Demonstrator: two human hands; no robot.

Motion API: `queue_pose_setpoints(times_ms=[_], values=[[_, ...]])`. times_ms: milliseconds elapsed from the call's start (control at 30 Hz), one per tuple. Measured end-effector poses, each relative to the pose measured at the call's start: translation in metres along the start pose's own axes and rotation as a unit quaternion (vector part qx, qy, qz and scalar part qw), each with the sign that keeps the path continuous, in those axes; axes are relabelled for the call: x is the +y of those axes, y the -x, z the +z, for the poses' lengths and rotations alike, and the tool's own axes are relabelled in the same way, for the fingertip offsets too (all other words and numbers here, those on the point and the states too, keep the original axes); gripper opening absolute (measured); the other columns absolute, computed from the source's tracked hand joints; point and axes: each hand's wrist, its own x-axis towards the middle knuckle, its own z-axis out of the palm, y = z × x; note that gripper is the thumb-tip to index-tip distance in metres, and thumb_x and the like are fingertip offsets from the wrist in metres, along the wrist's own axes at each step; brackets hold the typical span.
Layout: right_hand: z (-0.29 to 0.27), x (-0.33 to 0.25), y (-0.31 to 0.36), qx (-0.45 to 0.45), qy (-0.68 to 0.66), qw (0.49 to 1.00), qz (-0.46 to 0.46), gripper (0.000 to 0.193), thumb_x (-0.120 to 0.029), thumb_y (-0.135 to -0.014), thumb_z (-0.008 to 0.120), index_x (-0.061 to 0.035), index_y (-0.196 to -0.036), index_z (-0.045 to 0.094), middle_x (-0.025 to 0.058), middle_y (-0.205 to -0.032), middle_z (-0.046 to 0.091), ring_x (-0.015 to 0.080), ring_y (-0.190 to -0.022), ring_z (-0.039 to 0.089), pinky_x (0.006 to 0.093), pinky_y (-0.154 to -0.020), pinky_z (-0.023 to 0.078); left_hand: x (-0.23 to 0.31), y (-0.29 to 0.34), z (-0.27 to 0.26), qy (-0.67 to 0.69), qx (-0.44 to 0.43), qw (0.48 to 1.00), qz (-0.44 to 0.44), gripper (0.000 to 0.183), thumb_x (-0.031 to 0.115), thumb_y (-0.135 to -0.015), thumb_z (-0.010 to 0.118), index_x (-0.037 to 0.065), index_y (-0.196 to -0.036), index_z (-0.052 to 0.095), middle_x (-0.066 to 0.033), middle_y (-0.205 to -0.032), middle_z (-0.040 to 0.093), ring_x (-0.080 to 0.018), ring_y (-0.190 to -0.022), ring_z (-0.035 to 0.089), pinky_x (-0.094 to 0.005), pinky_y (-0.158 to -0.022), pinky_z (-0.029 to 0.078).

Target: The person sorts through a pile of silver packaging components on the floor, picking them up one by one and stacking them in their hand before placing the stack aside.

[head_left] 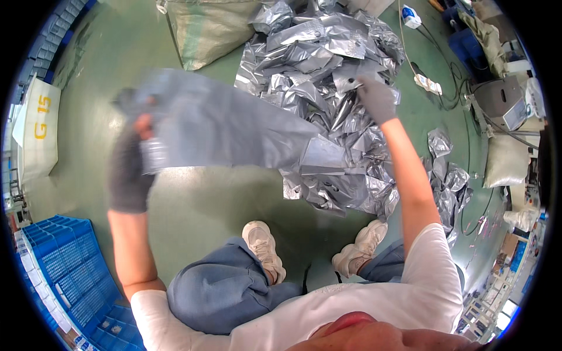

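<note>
My left hand [130, 169], in a dark grey glove with orange-red showing at the fingertips, is closed on one end of a silver foil bag [216, 126]. The bag stretches out flat to the right, its far end lying over a large heap of crumpled silver foil bags [316, 55]. Motion smears the left fingers and that end of the bag. On the right side of the heap, my gloved right hand [377, 100] pinches a silver piece near a small black round spot. The exact grip of its fingertips is partly hidden.
Behind the heap stands a pale woven sack [213, 35]. More crumpled foil [448, 167] lies to the right, near cables and a power strip [427, 83]. Blue plastic crates [67, 251] are at lower left, below a white bin [42, 131]. A grey machine [502, 99] stands right.
</note>
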Motion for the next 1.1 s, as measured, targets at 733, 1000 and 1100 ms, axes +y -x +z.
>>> queue_pose_setpoints(times_ms=[733,1000,1100], values=[[-0.173,-0.212,0.109,0.138,-0.355,0.918,-0.114,0.015,-0.012,-0.080,0.059,-0.0088,-0.095,0.056,0.0082,-0.082,0.055,0.0233,-0.064,0.055,0.0331,-0.058,0.045,0.008,0.051,0.080,-0.088,-0.029,0.994,-0.049,0.041,0.038,-0.091,0.046,0.004,-0.112,0.052,-0.0042,-0.077,0.057,-0.0111,-0.069,0.056,-0.0222,-0.063,0.046],[-0.123,-0.264,0.145,0.176,-0.389,0.898,-0.106,0.009,-0.011,-0.076,0.060,-0.0105,-0.085,0.057,0.0032,-0.073,0.049,0.0186,-0.061,0.055,0.0315,-0.051,0.045,-0.024,0.049,0.075,-0.161,0.018,0.985,-0.058,0.034,0.035,-0.093,0.045,0.009,-0.115,0.047,-0.0001,-0.079,0.053,-0.0099,-0.073,0.052,-0.0240,-0.065,0.045],[-0.117,-0.243,0.127,0.194,-0.462,0.862,-0.076,0.012,-0.010,-0.077,0.058,-0.0090,-0.089,0.058,0.0036,-0.076,0.051,0.0213,-0.064,0.055,0.0340,-0.056,0.045,-0.032,0.047,0.056,-0.037,0.038,0.996,-0.068,0.031,0.037,-0.091,0.047,0.011,-0.107,0.053,0.0026,-0.070,0.046,-0.0064,-0.061,0.045,-0.0192,-0.055,0.040]])
